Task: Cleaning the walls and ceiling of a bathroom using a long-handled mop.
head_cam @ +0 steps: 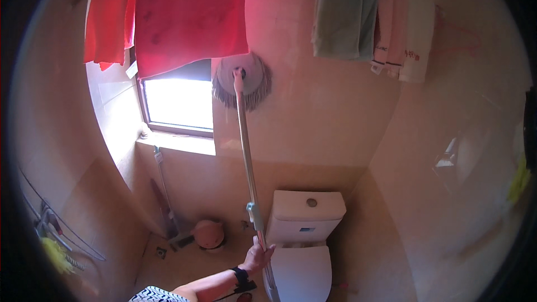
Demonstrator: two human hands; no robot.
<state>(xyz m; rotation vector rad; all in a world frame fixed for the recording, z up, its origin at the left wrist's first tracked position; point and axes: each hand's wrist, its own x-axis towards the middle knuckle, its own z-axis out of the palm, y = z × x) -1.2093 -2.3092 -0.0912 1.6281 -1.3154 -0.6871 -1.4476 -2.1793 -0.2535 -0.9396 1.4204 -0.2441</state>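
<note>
My left hand [256,256], with a dark band on its wrist, grips the metal handle [246,147] of a round mop. The handle runs up from the hand, with a grey-green clamp [254,214] just above it. At its top, the round mop head [242,82] with grey strands is against the tiled wall, right of the window and partly behind the lower edge of a red towel [188,16]. Below the hand, the handle passes along the left edge of the white toilet lid [302,274]. My right hand is out of view.
A toilet tank [308,214] stands right of the handle. Grey-green [342,12] and pink towels [390,29] hang at upper right. A window [178,105], a long-handled floor tool [165,184] and a pink round object [208,234] are on the left, with a shower hose [75,237] beyond.
</note>
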